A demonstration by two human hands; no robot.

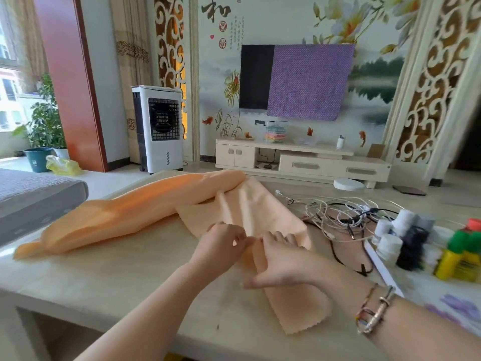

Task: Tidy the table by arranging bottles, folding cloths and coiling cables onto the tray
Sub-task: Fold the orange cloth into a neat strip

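Observation:
A pale peach cloth (250, 204) lies in the middle of the table, partly folded, with one end hanging toward the near edge. My left hand (221, 246) pinches its fold at the centre. My right hand (281, 259) grips the same cloth just to the right, fingers curled over the fabric. A larger orange cloth (125, 214) is bunched in a long roll across the left of the table. Tangled white and black cables (338, 217) lie to the right. Several bottles (406, 238) stand on the white tray (382, 269) at the right edge.
A yellow bottle with a green cap (460, 256) stands among the bottles on the tray. A grey cushion (31, 199) sits off the table's left side. Bare tabletop (117, 277) shows at the near left.

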